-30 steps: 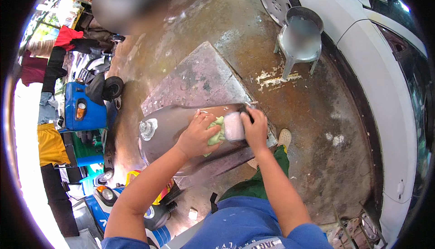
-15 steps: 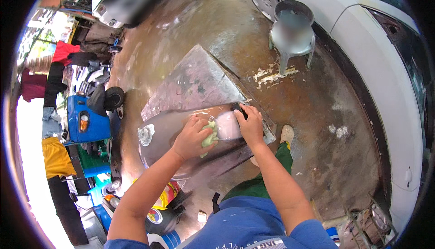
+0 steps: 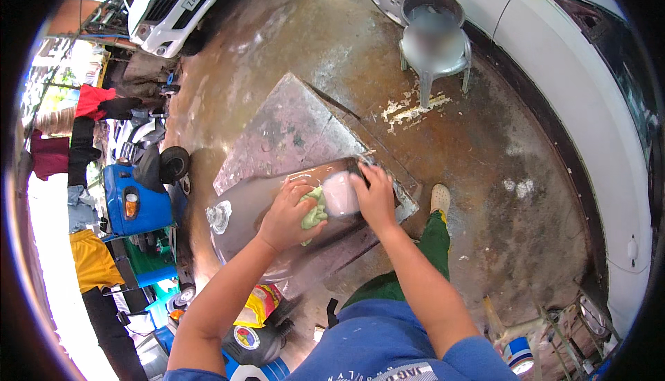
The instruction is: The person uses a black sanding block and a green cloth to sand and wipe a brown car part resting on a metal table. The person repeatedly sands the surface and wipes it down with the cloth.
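Left hand [image 3: 285, 217]: fingers bent and a little parted, closed loosely over a crumpled light green cloth [image 3: 314, 209], which shows between thumb and fingers and is pressed down on the glossy dark shell [image 3: 251, 199]

Right hand [image 3: 375, 198]: fingers half bent, thumb set apart from them, at the right-hand end of the shell; whether anything is gripped there cannot be told

Glossy dark shell: one, long and rounded, lying on a square slab [image 3: 278, 123] with a stained, pinkish-grey top; both hands are over its right half. A round silvery fitting [image 3: 219, 217] with a whitish surround sits near its left end. Between the hands, a pale pink form [image 3: 340, 195] with rounded corners, perhaps a patch on the shell or a separate block

Person: blue shirt [image 3: 384, 339], green trousers [image 3: 432, 246], one pale clog [image 3: 440, 198] on the floor to the right of the slab

Beyond the slab: grey plastic stool [image 3: 449, 60] bearing a round dark-rimmed basin [image 3: 433, 8], just beside a white car [image 3: 547, 62]; flaking pale paint on the brown floor [image 3: 478, 173] below the stool; front of a white vehicle [image 3: 161, 26] at upper left

Left side: blue vehicle body [image 3: 144, 208] with an orange lamp, near hanging clothes in red, maroon, black and yellow; a yellow-and-red bag [image 3: 259, 306] beside the left forearm
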The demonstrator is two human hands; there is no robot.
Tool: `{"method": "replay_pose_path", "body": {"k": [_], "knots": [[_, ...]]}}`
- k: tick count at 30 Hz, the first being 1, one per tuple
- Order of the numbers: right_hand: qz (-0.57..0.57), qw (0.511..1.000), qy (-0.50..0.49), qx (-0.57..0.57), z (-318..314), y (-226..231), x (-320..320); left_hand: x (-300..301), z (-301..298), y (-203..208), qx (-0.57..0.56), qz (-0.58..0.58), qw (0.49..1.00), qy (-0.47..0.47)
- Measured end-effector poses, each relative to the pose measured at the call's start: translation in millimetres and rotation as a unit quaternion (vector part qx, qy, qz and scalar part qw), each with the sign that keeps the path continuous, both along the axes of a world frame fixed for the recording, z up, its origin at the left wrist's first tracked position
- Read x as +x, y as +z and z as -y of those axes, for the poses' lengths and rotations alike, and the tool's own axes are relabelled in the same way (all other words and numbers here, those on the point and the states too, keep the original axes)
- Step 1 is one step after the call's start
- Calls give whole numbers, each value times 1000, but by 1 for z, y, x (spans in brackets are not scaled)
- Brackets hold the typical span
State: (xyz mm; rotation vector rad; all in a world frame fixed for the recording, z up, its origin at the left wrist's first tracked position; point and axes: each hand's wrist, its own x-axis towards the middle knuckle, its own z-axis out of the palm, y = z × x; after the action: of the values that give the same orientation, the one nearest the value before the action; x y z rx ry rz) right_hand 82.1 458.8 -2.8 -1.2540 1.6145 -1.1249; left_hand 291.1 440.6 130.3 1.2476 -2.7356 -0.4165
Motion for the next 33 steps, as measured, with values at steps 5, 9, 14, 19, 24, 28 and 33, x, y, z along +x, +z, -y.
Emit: {"method": "replay_pose_path", "body": {"k": [5, 9, 14, 19, 24, 28, 33], "knots": [[-31, 999, 2, -9, -48, 0, 0, 10, -3, -6, 12, 4, 1000, 10], [-6, 1000, -2, 12, -73, 14, -4, 8, -6, -4, 14, -5, 1000, 10], [-21, 1000, -3, 21, 14, -4, 0, 3, 2, -1, 11, 12, 1000, 26], [-35, 999, -10, 21, -57, -9, -5, 12, -3, -6, 8, 13, 1000, 23], [-36, 999, 5, 8, -10, 3, -8, 7, 2, -3, 2, 17, 1000, 7], [-79, 996, 35, -26, -3, 12, 1, 6, 1, -4, 1, 2, 1000, 3], [-135, 985, 85, -64, -61, 47, 6, 9, -2, -1, 8, 0, 1000, 12]]}}
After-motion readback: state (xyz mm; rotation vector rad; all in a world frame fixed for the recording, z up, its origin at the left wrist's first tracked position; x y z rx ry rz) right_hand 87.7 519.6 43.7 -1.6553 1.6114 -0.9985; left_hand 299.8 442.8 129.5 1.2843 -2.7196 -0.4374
